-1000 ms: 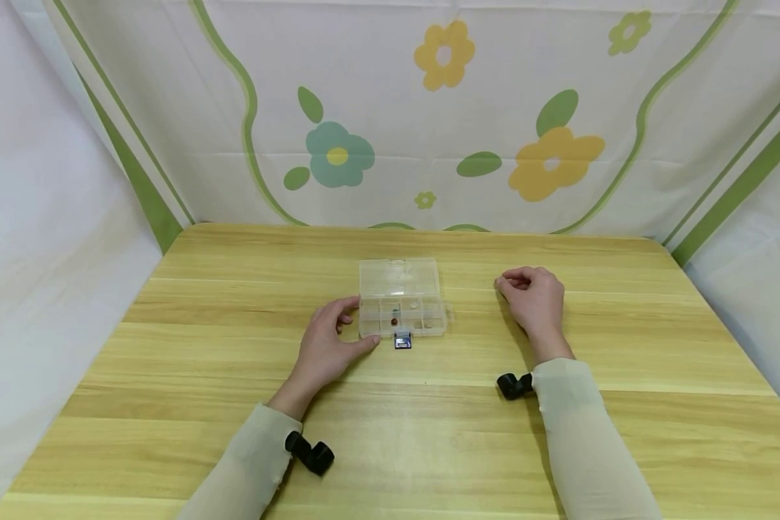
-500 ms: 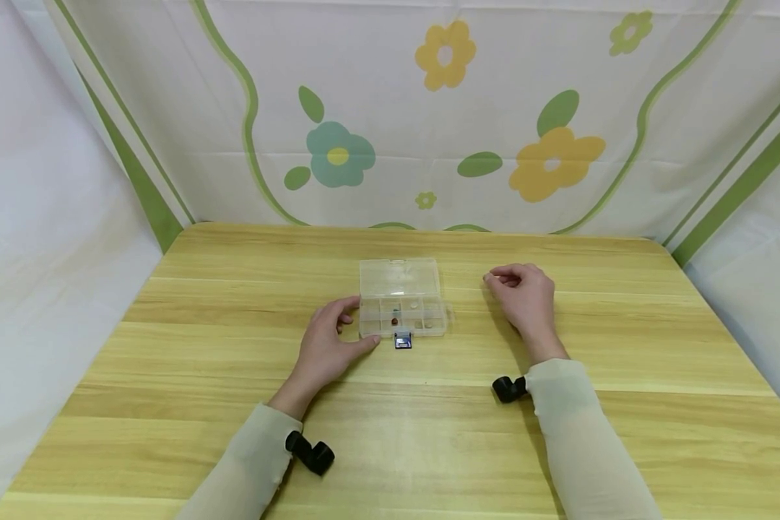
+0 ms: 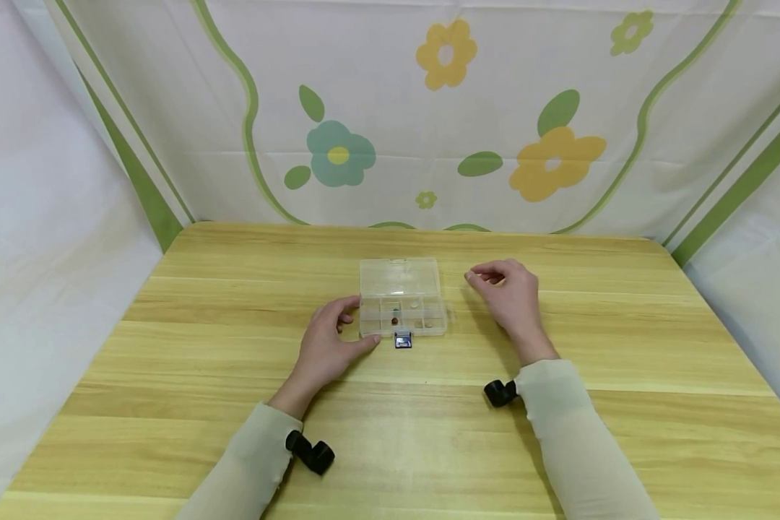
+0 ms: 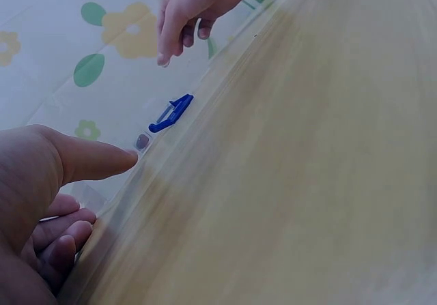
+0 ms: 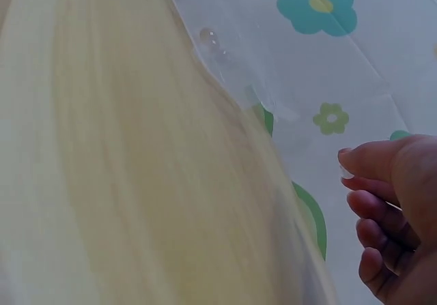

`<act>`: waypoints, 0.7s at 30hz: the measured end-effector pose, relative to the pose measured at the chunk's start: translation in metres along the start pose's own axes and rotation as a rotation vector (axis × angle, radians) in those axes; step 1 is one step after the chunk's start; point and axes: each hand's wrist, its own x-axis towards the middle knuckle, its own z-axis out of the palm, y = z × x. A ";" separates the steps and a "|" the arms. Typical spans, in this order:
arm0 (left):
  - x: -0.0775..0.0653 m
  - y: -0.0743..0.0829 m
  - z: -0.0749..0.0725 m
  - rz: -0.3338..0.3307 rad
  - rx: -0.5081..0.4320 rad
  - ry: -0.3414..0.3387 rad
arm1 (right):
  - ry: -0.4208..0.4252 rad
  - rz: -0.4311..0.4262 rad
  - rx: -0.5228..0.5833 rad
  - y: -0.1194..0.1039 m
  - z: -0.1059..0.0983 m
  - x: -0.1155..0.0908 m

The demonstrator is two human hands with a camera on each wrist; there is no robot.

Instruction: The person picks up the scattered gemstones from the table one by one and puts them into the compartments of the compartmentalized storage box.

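Note:
A clear plastic compartment box (image 3: 399, 277) lies on the table with its lid tipped back. From its front hangs a blue clasp (image 3: 403, 340), also large in the left wrist view. My left hand (image 3: 323, 348) holds the box's left end, thumb at the front corner and index finger along the side. Inside sit a dark red bead (image 3: 394, 321), a small green one (image 3: 395, 310) and several pale pieces. To the right of the box, my right hand (image 3: 508, 295) is raised above the table. Thumb and index finger pinch a tiny clear piece (image 5: 346, 173), its kind too small to make out.
The wood-grain table (image 3: 390, 448) extends around the box on all sides. A white cloth with printed flowers (image 3: 552, 165) hangs behind its far edge, and white cloth covers both sides. Each wrist carries a black camera mount, such as the left one (image 3: 310, 452).
My right hand has moved left, towards the box, with thumb and index finger kept together. The left hand and the box have stayed where they were.

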 end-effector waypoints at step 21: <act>0.001 0.001 0.002 0.000 -0.014 0.002 | -0.154 -0.104 0.024 -0.033 0.021 -0.014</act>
